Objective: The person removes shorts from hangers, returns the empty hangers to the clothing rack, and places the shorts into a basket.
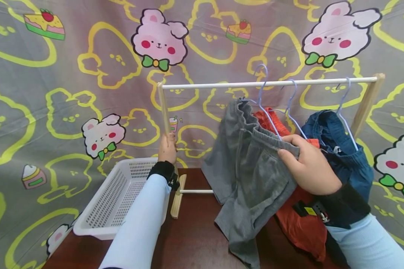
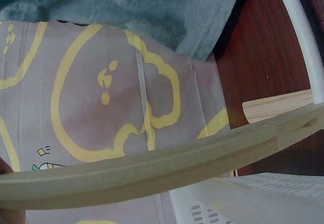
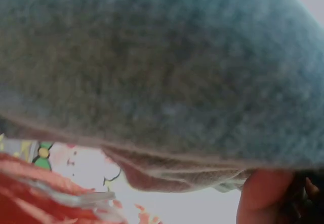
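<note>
A pair of grey pants hangs from a lavender hanger on the white rod of a small wooden rack. My right hand pinches the right end of their waistband, next to the hanger's lower end. Grey cloth fills most of the right wrist view, with a fingertip at its lower edge. On the left, my left hand grips the rack's wooden post. That post crosses the left wrist view, which shows little of the hand.
Behind the grey pants hang a red-orange garment and blue denim bottoms, both on lavender hangers. A white perforated basket stands left of the rack on the dark red-brown table. A patterned curtain closes off the back.
</note>
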`<state>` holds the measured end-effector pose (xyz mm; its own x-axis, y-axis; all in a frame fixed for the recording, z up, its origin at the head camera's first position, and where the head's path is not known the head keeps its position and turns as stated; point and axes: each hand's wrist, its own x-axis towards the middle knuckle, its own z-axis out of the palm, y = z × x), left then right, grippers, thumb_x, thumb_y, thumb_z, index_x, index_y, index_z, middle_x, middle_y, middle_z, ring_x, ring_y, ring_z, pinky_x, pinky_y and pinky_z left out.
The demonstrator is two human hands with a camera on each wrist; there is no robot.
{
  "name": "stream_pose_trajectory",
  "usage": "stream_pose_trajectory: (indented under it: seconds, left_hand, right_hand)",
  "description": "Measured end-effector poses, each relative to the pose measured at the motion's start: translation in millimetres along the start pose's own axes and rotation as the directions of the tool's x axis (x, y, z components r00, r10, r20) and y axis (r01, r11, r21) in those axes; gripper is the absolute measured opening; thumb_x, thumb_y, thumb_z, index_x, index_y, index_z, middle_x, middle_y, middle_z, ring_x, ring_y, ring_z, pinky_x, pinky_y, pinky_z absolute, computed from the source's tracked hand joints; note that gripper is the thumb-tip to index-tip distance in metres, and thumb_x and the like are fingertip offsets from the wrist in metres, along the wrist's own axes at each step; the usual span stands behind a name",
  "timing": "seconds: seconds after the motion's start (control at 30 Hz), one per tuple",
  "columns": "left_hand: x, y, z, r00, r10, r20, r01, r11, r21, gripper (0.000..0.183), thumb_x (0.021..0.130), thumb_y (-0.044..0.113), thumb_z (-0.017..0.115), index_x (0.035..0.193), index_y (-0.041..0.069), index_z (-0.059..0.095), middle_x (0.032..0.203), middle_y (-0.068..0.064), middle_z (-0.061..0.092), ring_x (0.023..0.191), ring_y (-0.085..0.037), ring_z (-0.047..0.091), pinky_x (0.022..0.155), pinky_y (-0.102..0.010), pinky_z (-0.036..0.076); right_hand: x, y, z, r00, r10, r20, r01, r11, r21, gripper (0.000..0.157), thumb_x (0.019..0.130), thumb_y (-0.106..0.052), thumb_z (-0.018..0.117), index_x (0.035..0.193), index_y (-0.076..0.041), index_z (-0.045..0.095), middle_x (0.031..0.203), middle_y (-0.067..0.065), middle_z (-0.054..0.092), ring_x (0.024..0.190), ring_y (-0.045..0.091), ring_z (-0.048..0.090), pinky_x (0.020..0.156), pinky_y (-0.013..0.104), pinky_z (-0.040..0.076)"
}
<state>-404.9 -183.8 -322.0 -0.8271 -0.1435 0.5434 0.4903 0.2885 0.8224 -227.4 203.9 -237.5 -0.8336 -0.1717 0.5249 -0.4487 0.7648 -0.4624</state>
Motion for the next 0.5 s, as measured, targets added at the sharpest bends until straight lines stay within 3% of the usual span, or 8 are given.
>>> stream_pose_trajectory:
  seconds: [0.3, 0.5]
  left_hand:
    - [-1.2, -1.2, 1.4, 1.0, -0.015, 0.007, 0.015, 1.0, -0.002, 0.048, 0.109, 0.048, 0.025, 0.121, 0.005, 0.043, 0.084, -0.005, 0.043, 0.073, -0.019, 0.046, 0.069, -0.031, 0.044]
    - [0.4, -0.3, 0.2, 1.0, -0.02, 0.005, 0.02, 1.0, 0.003, 0.049, 0.109, 0.048, 0.026, 0.123, 0.004, 0.044, 0.086, -0.006, 0.043, 0.075, -0.019, 0.047, 0.07, -0.031, 0.045]
  right_hand:
    - [-12.8, 20.7, 6.0, 0.989, -0.098, -0.113, 0.094, 0.995, -0.041, 0.028, 0.102, -0.01, 0.058, 0.127, 0.002, 0.054, 0.118, 0.024, 0.061, 0.101, 0.04, 0.057, 0.084, 0.064, 0.045]
    - [-17.2, 29.3, 6.4, 0.969, -0.168, -0.18, 0.151, 0.983, -0.102, 0.024, 0.098, -0.002, 0.06, 0.121, 0.001, 0.057, 0.112, 0.02, 0.062, 0.098, 0.036, 0.057, 0.082, 0.062, 0.046]
